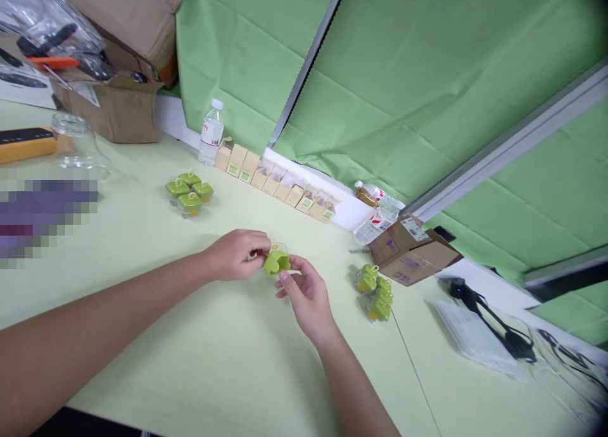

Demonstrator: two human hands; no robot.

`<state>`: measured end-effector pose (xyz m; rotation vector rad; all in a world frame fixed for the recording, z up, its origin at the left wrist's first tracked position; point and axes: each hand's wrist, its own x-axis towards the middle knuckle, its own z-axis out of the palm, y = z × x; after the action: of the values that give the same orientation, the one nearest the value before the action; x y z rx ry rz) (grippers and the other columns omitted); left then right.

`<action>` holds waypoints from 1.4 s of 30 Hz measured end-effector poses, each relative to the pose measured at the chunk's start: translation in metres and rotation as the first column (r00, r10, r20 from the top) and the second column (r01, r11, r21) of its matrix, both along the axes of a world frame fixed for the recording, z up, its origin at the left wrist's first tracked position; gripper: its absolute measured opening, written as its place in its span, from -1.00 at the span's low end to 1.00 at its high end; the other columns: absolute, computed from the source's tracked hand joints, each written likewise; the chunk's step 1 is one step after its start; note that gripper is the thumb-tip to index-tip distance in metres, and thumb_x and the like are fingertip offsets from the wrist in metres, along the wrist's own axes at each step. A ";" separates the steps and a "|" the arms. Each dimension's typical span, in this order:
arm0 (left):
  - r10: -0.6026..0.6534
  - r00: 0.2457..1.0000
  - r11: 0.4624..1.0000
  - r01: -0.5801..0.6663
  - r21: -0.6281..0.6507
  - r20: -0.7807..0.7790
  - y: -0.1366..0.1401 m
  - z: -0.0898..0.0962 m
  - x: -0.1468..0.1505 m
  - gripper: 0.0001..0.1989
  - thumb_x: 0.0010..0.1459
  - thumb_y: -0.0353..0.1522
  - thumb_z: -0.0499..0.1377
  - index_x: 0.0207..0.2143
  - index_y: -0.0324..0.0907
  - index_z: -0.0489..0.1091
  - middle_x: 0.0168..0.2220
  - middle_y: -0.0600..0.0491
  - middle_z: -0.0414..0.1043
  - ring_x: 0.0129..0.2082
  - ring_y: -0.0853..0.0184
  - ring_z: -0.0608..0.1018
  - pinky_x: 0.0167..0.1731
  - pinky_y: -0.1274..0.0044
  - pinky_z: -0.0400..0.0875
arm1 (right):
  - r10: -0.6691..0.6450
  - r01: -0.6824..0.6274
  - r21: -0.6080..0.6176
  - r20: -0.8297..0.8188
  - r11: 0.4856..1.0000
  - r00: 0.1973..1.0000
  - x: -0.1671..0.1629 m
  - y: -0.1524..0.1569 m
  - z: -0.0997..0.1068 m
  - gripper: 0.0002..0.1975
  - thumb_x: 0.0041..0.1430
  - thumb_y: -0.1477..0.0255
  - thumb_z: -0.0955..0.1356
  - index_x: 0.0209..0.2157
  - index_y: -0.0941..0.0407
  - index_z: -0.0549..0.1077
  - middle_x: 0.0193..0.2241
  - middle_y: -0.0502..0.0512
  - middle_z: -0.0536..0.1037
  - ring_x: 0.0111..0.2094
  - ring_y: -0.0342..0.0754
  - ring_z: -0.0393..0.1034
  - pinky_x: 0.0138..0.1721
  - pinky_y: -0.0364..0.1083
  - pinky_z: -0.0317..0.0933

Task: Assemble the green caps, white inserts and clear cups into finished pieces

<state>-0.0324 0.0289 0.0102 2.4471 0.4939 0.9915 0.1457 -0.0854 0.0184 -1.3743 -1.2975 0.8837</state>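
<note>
Above the middle of the table, a small bright green cap (275, 263) with a scalloped, hollow side turned toward me is between my two hands. My left hand (237, 254) pinches at its left edge; the fingertips are partly hidden. From the right, my right hand (310, 301) grips the cap's edge with thumb and fingers. Just behind the cap shows a small clear piece with a yellow spot, partly covered. Small clear containers with green lids and cream loops stand in one group (190, 195) at the back left and another group (375, 292) at the right.
A row of small open cardboard boxes (273, 180) lines the back edge beside a water bottle (211, 133). Two more bottles lie near a carton (413, 253). Clear plastic sheets (475, 339) and cables are at right; a glass jar (78, 145) and boxes at left.
</note>
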 end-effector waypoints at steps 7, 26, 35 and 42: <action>0.283 0.956 0.919 -0.247 -0.307 0.079 0.031 -0.010 -0.009 -0.85 0.07 -0.43 0.08 -0.54 -0.18 0.17 -0.58 0.18 0.11 -0.54 0.43 0.20 -0.50 0.56 0.05 | -0.291 0.239 0.172 0.419 0.956 0.860 0.024 0.010 -0.009 -0.71 0.20 0.25 0.33 -0.11 0.12 0.45 -0.20 0.15 0.52 -0.30 -0.07 0.42 -0.33 -0.09 0.35; 0.409 0.847 0.858 -0.483 -0.172 -0.339 0.045 -0.025 -0.009 -0.69 0.17 -0.33 -0.09 -0.55 -0.16 0.32 -0.32 -0.06 0.43 -0.16 0.10 0.42 -0.18 0.33 0.25 | -0.212 0.115 0.185 0.696 0.976 0.686 0.041 0.019 -0.032 -0.59 0.22 0.36 0.30 0.10 0.08 0.40 0.07 0.22 0.46 0.11 0.13 0.31 0.13 0.16 0.23; 0.441 0.890 0.893 -0.423 0.152 -0.115 0.021 -0.009 -0.003 -0.61 0.07 -0.36 0.08 -0.01 -0.16 0.30 0.07 -0.11 0.34 0.08 0.07 0.32 0.00 0.26 0.20 | -0.297 0.179 0.262 0.532 0.948 0.793 0.040 0.027 -0.035 -0.73 0.21 0.41 0.30 -0.04 0.06 0.41 -0.10 0.15 0.51 -0.15 0.01 0.44 -0.10 0.04 0.38; 0.310 0.925 0.938 -0.261 0.227 -0.220 -0.007 -0.020 0.038 -0.73 0.16 -0.21 0.17 -0.16 -0.17 0.36 -0.19 -0.06 0.50 -0.07 0.08 0.40 -0.10 0.25 0.17 | -0.334 0.108 0.422 0.509 0.900 0.793 0.030 0.021 -0.027 -0.65 0.21 0.45 0.32 0.05 0.07 0.34 -0.02 0.18 0.48 -0.05 0.02 0.40 0.01 0.09 0.34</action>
<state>0.0055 0.0217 -0.0097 2.7504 0.9035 0.8744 0.1759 -0.0644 -0.0090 -1.4929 -1.6020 0.0197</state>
